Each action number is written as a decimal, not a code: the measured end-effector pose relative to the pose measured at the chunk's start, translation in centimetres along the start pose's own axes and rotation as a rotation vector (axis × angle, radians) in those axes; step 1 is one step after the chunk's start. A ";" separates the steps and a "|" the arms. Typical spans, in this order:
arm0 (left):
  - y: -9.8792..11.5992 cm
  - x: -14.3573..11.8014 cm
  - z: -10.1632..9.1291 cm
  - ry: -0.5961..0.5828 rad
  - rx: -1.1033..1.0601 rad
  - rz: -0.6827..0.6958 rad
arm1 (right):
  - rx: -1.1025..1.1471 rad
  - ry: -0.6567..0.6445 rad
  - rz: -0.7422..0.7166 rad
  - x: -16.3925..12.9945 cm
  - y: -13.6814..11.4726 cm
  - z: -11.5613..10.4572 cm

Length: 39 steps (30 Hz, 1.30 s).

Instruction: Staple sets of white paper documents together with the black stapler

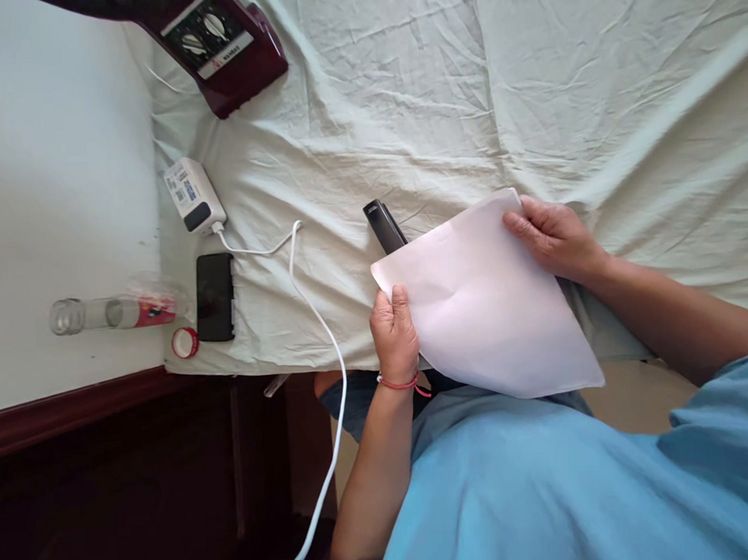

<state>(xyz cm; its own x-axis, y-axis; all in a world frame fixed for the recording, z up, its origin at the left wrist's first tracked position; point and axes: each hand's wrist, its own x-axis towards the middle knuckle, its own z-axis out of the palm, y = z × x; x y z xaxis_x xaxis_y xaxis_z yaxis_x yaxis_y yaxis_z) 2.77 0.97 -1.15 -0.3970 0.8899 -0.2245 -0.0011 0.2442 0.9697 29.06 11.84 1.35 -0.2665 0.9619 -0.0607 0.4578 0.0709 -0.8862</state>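
Between my two hands is white paper [488,299], tilted, its near edge over my lap; I cannot tell how many sheets there are. My left hand [395,333] grips the left edge with the thumb on top. At the far right corner my right hand [553,233] pinches the paper, thumb above and fingers partly underneath. A black stapler-like object [384,225] lies on the cloth just beyond the paper, its near end hidden behind the sheet.
On the left of the pale cloth [401,78] lie a black phone [215,297] and a white device [194,196] with a white cable [316,312] running toward me. A clear bottle [112,313] and red cap [185,342] are beside them. A maroon appliance [224,50] stands at the back left.
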 end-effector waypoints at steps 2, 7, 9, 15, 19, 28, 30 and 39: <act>-0.4 -0.1 -0.2 0.011 0.039 0.019 | 0.012 0.038 -0.012 0.0 0.1 0.1; -0.7 -0.5 -0.3 0.019 0.034 0.044 | 0.013 0.055 0.000 0.1 0.5 0.0; -0.5 -0.2 -0.2 0.021 -0.017 0.036 | -0.010 0.037 -0.013 0.2 0.5 -0.1; 0.2 1.0 0.2 0.038 -0.055 0.025 | 0.002 0.013 -0.043 0.1 0.7 0.2; -0.1 0.8 0.2 0.048 0.057 0.101 | 0.135 0.131 -0.022 -0.1 1.3 1.0; -0.1 -0.2 0.0 0.030 0.136 0.212 | -0.109 0.045 -0.174 0.0 1.0 0.5; -0.2 -0.2 0.0 0.029 0.141 0.229 | -0.113 0.083 -0.162 0.0 0.9 0.5; -1.1 -0.1 -0.3 -0.068 0.032 0.189 | -0.138 0.019 -0.125 0.0 0.6 0.2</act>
<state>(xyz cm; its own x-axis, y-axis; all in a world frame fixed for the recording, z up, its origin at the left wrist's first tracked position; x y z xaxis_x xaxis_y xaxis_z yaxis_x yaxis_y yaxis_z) 2.51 0.52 -2.22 -0.3246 0.9447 -0.0463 0.0972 0.0820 0.9919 29.12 11.85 0.75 -0.3127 0.9482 0.0559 0.5344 0.2243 -0.8149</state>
